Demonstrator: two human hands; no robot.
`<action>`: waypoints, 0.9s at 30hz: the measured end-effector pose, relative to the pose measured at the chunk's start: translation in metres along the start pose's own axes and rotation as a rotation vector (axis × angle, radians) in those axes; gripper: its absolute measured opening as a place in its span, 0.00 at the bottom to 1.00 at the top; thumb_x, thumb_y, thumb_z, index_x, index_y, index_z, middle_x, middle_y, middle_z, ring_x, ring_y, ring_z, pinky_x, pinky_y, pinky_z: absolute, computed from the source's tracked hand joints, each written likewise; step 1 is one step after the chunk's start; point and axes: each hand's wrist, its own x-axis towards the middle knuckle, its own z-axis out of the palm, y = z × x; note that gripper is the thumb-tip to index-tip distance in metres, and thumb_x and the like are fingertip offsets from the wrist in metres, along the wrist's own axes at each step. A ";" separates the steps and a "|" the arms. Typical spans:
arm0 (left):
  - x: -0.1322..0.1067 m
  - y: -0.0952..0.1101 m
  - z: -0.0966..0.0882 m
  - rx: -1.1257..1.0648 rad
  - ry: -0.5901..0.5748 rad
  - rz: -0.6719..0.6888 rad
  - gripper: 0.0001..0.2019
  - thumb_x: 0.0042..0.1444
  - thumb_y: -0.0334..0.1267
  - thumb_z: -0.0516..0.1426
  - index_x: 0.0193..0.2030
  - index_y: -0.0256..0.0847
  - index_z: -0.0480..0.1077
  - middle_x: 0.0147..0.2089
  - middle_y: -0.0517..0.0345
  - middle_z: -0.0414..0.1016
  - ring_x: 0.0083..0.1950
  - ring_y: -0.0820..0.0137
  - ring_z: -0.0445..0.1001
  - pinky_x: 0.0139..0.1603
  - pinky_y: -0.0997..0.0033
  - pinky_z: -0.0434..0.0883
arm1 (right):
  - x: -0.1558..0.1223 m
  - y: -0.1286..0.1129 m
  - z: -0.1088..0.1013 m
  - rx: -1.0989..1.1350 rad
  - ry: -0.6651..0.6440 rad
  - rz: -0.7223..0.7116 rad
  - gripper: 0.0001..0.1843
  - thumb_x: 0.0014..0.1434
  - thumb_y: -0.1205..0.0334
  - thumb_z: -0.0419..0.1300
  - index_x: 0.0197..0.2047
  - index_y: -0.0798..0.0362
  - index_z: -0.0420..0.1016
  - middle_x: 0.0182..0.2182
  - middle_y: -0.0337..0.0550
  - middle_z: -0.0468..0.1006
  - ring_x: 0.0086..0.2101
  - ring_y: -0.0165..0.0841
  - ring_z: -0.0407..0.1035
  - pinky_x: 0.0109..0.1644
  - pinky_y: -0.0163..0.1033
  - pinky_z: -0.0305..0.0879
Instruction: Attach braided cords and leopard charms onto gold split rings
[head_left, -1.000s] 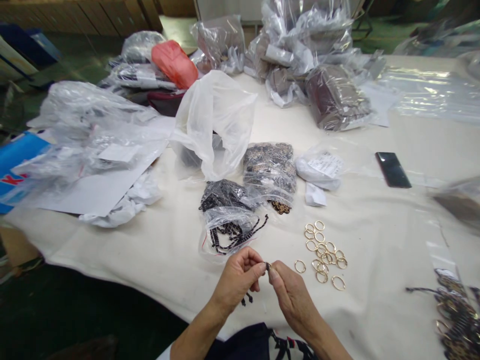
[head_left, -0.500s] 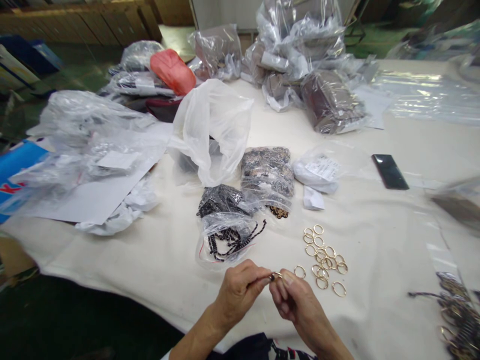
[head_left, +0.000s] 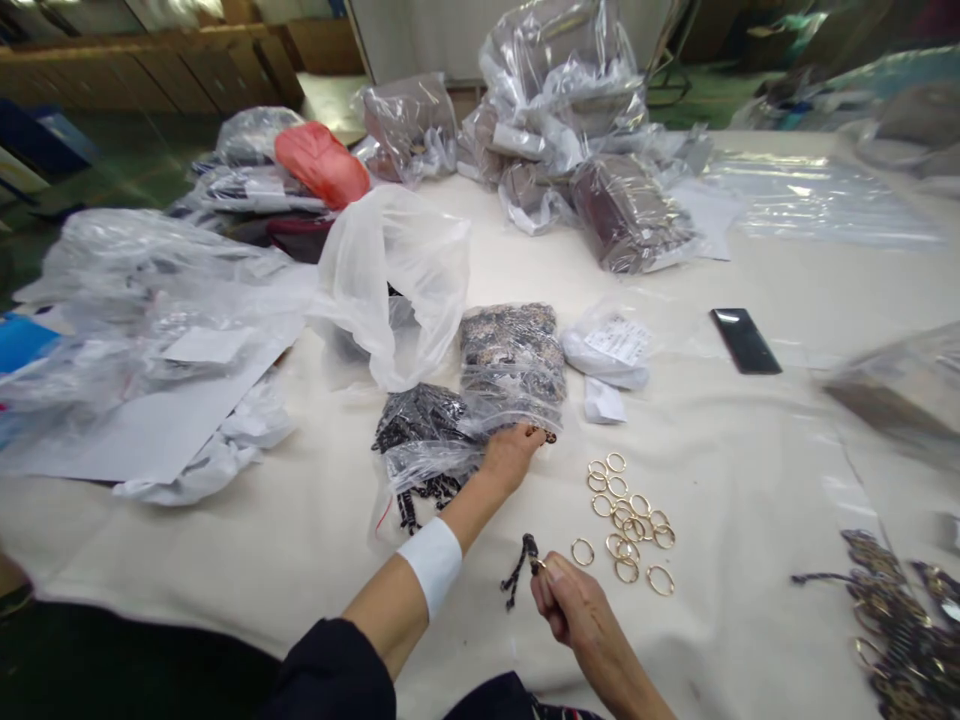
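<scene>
head view: left hand (head_left: 511,456) has just gone to the bag of patterned pieces (head_left: 511,348), its grip hidden; right hand (head_left: 576,602) alone pinches a gold ring (head_left: 541,566) with black cord (head_left: 529,547), near the loose rings (head_left: 628,520); two-handed work pauses.

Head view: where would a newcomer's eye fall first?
The red plastic bag stands out at the back left. Nearer, loose gold rings lie right of centre, past the right hand, which holds a dark cord, while the left hand is at the mouth of a packed clear bag.
</scene>
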 end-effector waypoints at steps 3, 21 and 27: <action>0.004 -0.012 0.006 0.056 -0.109 0.099 0.15 0.58 0.28 0.48 0.48 0.44 0.69 0.46 0.49 0.70 0.41 0.65 0.72 0.41 0.66 0.68 | -0.002 0.000 0.000 0.005 0.023 -0.017 0.24 0.62 0.42 0.43 0.24 0.51 0.55 0.19 0.33 0.55 0.19 0.25 0.46 0.21 0.33 0.40; 0.021 0.005 -0.028 -0.294 -0.048 0.201 0.09 0.56 0.32 0.52 0.39 0.42 0.74 0.43 0.51 0.76 0.49 0.63 0.71 0.54 0.63 0.62 | -0.012 -0.002 -0.009 0.073 0.091 -0.016 0.24 0.62 0.43 0.44 0.24 0.52 0.56 0.20 0.33 0.56 0.18 0.24 0.46 0.20 0.33 0.39; -0.063 0.040 -0.046 -0.546 0.043 -0.012 0.12 0.58 0.38 0.52 0.43 0.39 0.73 0.38 0.53 0.76 0.38 0.68 0.74 0.40 0.71 0.69 | -0.012 -0.014 -0.028 -0.181 0.197 -0.103 0.22 0.64 0.46 0.41 0.23 0.51 0.53 0.20 0.33 0.53 0.19 0.26 0.47 0.22 0.34 0.43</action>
